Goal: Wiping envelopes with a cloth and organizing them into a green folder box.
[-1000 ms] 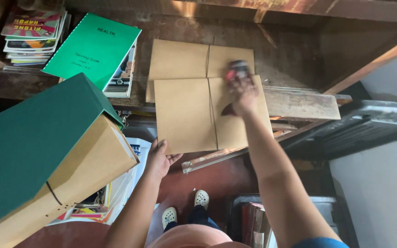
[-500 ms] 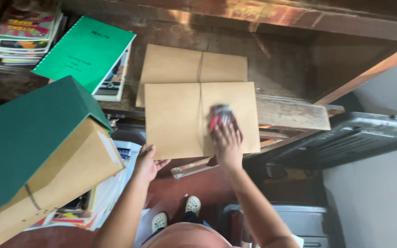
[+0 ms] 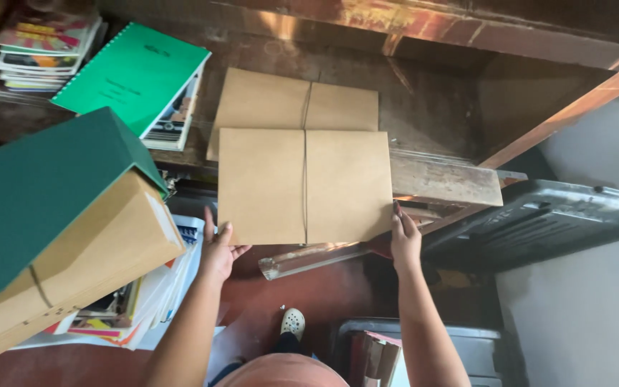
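Near brown paper parcel (image 3: 305, 185), tied with string, lies flat on the wooden shelf (image 3: 444, 179), overlapping a second tied parcel (image 3: 296, 104) just beyond it. Left hand (image 3: 218, 251) has spread fingers under the near-left corner, right hand (image 3: 404, 238) has fingers together against the near-right corner. Parcel looks wrapped and tied; the near edge overhangs, so seating it seems left.

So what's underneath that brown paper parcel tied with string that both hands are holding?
Under the front brown paper parcel lies a second tied brown parcel, on the worn wooden table. Its near half is covered.
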